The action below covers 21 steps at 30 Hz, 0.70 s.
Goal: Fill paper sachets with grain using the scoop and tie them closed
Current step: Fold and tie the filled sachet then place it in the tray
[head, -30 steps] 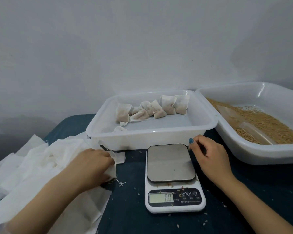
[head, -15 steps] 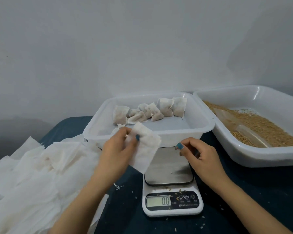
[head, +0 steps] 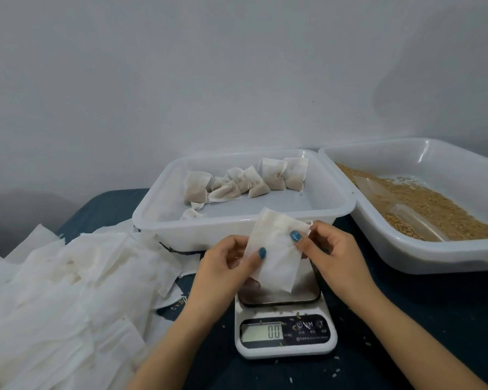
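dark tabletop point(head: 406, 319), scale point(head: 286, 333) half behind sachet point(head: 276, 249)

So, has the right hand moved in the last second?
Yes. The right hand has shifted left, from beside the digital scale's back right corner to over it, and now pinches the empty sachet.

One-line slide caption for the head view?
Left hand and right hand pinch an empty paper sachet above the scale; filled sachets lie in the middle tub, scoop rests in the grain tub.
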{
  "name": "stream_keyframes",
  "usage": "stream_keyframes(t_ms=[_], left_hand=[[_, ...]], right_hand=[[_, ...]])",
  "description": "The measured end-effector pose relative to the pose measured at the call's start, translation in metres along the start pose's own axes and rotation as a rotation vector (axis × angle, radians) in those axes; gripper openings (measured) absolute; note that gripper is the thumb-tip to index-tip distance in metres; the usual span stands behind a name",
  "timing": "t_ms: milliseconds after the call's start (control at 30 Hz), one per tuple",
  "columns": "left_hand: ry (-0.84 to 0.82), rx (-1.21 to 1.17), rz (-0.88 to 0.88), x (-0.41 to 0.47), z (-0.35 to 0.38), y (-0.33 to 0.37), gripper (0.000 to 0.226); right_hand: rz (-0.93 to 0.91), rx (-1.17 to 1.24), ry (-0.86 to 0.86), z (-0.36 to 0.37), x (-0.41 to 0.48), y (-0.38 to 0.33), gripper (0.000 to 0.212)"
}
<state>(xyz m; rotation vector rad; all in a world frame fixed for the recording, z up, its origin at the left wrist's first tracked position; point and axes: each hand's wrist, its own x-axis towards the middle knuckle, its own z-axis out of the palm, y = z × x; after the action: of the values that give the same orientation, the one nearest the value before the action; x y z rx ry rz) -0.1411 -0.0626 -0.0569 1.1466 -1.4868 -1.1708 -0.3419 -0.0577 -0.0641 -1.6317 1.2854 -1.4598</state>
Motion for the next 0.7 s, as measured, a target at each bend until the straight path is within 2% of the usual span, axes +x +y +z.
stream_keyframes(t_ms=[167, 367, 600, 700], left_hand=[[0.044, -0.019, 0.037, 0.003, -0.007, -0.003, 0.006], [0.041, 0.027, 0.076, 0.005, -0.010, -0.005, 0.014], [0.012, 0.088, 0.129, 0.006, -0.013, -0.005, 0.017], [0.072, 0.089, 0.145, 0.006, -0.013, -0.006, 0.014]], right_hand=[[0.080, 0.131, -0.035, -0.001, 0.002, 0.001, 0.026], [0.123, 0.188, -0.039, -0.002, 0.003, 0.000, 0.009], [0.106, 0.081, -0.057, -0.008, 0.005, 0.002, 0.014], [0.098, 0.066, -0.097, -0.007, 0.003, 0.001, 0.017]])
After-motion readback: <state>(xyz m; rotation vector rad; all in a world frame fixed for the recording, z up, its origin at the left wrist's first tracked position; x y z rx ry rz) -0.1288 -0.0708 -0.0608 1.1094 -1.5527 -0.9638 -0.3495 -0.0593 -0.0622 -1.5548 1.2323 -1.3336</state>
